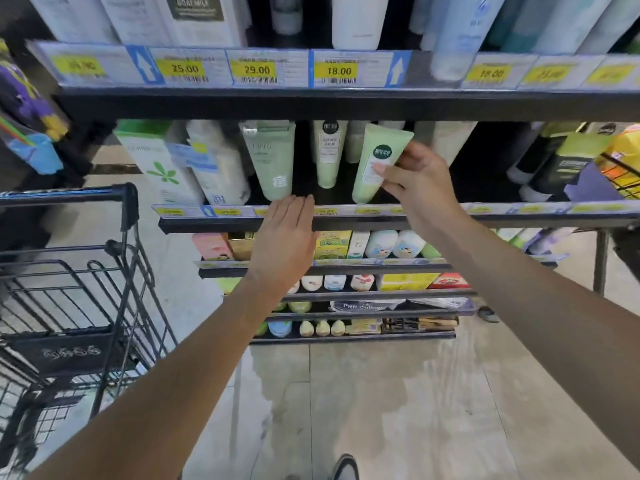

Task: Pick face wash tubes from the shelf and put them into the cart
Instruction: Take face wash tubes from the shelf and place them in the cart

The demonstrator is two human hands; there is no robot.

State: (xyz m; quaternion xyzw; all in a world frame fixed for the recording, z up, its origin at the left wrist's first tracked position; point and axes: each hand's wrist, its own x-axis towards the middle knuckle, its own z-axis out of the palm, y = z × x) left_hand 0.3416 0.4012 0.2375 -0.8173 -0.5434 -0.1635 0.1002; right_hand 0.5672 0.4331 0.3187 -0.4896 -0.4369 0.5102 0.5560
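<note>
My right hand (pixel 417 181) grips a pale green face wash tube (pixel 375 157) with a dark round label, tilted at the front of the middle shelf (pixel 346 221). A taller green tube (pixel 272 157) and a similar pale green tube (pixel 328 152) stand cap-down to its left. My left hand (pixel 285 237) is flat with fingers together, its fingertips at the shelf's front edge below the taller green tube, holding nothing. The black wire cart (pixel 69 296) stands at the lower left.
White boxes and bottles (pixel 194 168) fill the shelf's left part, dark tubes (pixel 554 161) its right. An upper shelf with yellow price tags (pixel 256 69) overhangs. Lower shelves hold small boxes and bottles (pixel 363 244). A second basket's edge (pixel 623 174) shows at right. Tiled floor lies below.
</note>
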